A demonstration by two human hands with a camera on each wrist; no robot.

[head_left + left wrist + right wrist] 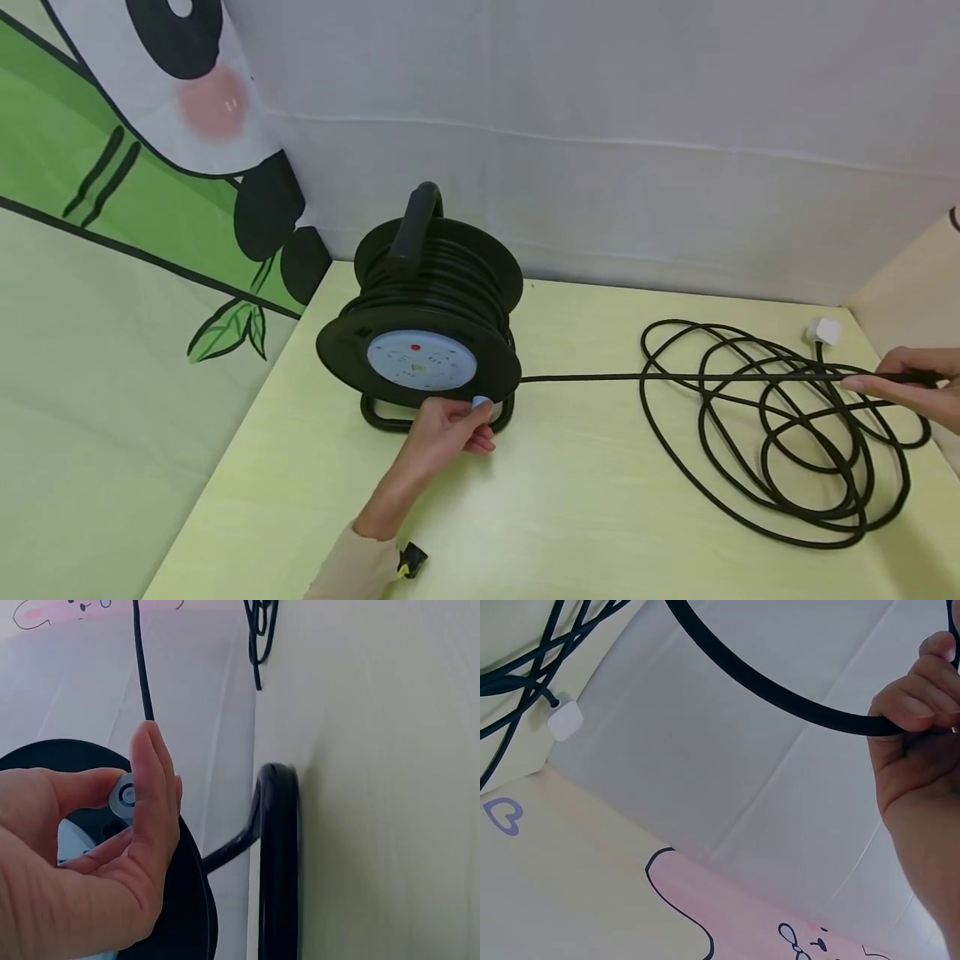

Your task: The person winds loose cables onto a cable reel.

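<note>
Cable reel (431,321) stands on the surface (570,508); my left hand (448,429) pinches its pale knob (124,796); my right hand (911,382) grips the taut black cable (675,377) over loose coils (787,433).

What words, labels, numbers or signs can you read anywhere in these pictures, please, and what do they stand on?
No readable text anywhere.
The cable reel has a pale blue socket face with a red dot and small markings, too blurred to read.
The white plug shows no legible print.
</note>
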